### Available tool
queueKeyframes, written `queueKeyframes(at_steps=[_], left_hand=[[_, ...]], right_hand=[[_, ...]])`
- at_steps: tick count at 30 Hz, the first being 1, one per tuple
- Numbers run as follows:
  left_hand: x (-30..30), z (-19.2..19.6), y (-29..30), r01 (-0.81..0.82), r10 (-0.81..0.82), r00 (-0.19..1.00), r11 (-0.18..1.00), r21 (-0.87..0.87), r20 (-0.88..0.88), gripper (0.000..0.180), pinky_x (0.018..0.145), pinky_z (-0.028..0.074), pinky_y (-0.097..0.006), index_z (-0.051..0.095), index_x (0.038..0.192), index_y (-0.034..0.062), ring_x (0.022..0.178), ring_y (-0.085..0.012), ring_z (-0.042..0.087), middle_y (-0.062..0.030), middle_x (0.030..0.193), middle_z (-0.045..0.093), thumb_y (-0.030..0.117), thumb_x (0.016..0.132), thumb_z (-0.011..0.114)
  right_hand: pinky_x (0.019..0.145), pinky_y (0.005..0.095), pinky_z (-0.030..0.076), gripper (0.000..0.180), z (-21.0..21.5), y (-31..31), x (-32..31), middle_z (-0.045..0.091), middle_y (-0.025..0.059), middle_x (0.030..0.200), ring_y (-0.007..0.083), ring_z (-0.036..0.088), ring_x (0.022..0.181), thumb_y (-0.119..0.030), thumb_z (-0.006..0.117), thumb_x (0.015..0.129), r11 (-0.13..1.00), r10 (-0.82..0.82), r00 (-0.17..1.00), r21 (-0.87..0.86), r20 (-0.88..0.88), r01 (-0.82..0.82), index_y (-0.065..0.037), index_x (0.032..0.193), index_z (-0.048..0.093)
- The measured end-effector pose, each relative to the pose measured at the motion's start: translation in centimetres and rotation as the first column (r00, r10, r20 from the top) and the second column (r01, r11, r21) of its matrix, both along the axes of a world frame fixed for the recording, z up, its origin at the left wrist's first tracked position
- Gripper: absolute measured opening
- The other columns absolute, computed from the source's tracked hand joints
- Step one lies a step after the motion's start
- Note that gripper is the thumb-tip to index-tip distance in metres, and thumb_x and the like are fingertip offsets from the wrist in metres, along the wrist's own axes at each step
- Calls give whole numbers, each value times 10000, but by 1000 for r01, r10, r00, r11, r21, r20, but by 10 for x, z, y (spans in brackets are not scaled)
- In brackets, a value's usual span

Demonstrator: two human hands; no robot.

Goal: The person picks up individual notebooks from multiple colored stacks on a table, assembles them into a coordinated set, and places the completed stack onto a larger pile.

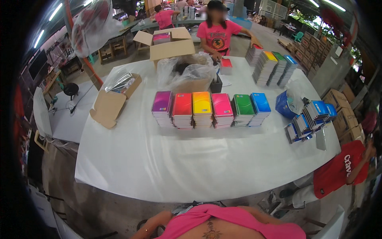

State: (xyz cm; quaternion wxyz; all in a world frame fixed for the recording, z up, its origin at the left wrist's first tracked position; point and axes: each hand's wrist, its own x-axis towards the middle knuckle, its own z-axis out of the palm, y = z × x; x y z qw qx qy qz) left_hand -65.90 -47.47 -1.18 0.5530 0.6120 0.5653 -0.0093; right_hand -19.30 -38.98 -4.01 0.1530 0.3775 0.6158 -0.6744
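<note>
Neither of my hands shows. My left forearm (157, 221), with a thin bracelet, runs down to the lower edge, where the hand is cut off. Of my right arm (254, 214) only the upper part appears beside my pink top. Across the table from me stands a row of spiral notebook stacks: purple (162, 102), red (182, 105), yellow (202, 104), pink (222, 105), green (243, 105) and blue (260, 103). I touch none of them.
A white-covered table (159, 171) lies before me. An open carton (172, 49), plastic-wrapped box (187, 77) and flattened cardboard (107, 109) are on it. Blue notebooks (304, 123) lean by a blue bin (284, 104). A co-worker (217, 34) handles notebooks opposite; a red-shirted person (338, 169) is at right.
</note>
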Motion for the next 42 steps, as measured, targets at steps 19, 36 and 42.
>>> queueKeyframes(at_steps=[19,36,42], left_hand=[[17,87,23,339,-294,874,939,-53,387,536,888,493,-457,685,1060,-34,1016,-420,627,-278,1044,673,472,927,572],[31,105,48,403,-353,836,914,-34,419,485,924,490,-419,668,1144,-19,1074,-335,633,-232,1114,683,403,910,630],[34,100,53,427,-373,831,903,-44,412,477,937,488,-406,662,1174,-14,1095,-305,635,-215,1139,686,378,904,651]], right_hand=[[1076,358,398,621,48,-24,46,542,94,1431,183,467,1305,-225,727,895,921,23,937,-357,-348,-155,12,1413,480],[833,375,507,414,87,25,48,722,136,1079,200,662,955,-260,703,862,942,239,945,-184,-225,-282,19,1164,652],[909,361,489,399,90,33,41,713,156,1138,212,645,1003,-214,670,891,967,254,861,128,-440,-219,48,1189,633]])
